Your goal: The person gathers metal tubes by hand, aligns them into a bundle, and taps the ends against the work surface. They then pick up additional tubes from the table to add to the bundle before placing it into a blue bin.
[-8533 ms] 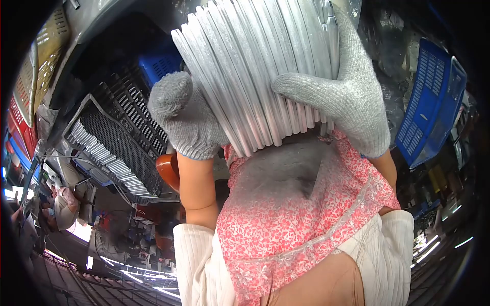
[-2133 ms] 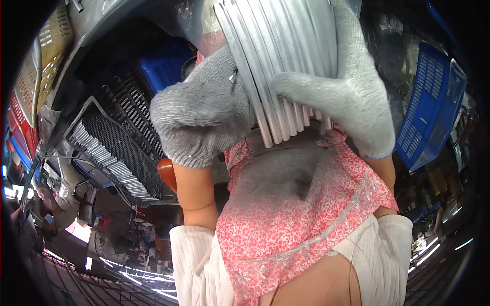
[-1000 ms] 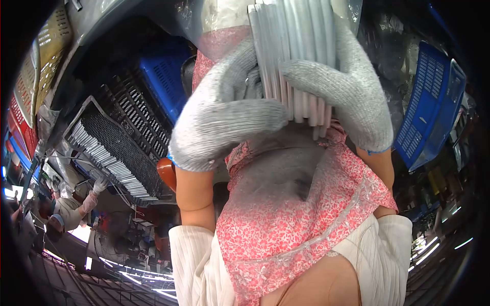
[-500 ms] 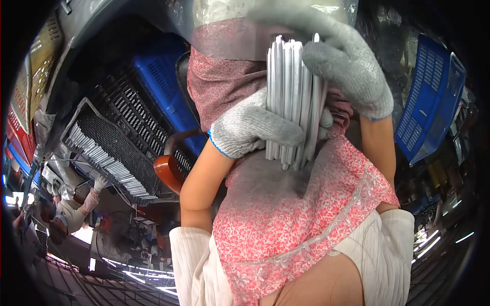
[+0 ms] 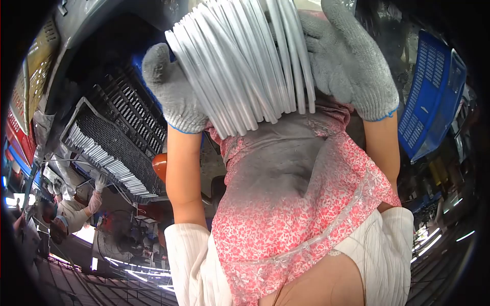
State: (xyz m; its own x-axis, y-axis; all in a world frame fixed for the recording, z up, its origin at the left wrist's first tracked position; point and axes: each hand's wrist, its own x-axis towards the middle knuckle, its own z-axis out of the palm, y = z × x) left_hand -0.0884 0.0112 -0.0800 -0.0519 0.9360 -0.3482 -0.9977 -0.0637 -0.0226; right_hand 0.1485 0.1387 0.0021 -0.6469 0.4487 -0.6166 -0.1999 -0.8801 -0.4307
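A wide, fanned-out bundle of silvery metal rods (image 5: 240, 66) lies across my two gloved hands, above my lap. My left hand (image 5: 176, 86), in a grey-stained knit glove, bears the bundle's left side; its thumb sticks out and its fingers are hidden behind the rods. At the right side, my right hand (image 5: 347, 66) holds the bundle with fingers partly tucked behind it, palm and thumb showing. The rods' lower ends are uneven and hang over the floral apron (image 5: 270, 214), which is smeared with grey dust. Whether the rods are hollow is hard to tell.
To the left, a black mesh tray (image 5: 115, 143) holds a row of similar rods, beside a black slotted crate (image 5: 132, 109). A blue crate (image 5: 429, 97) stands at the right. A co-worker (image 5: 76, 214) with gloved hands is at the far left.
The compact upright bundle has spread into a broad fan and risen away from my body. My left hand has moved up and left from its front to its side; my right hand has come off its top.
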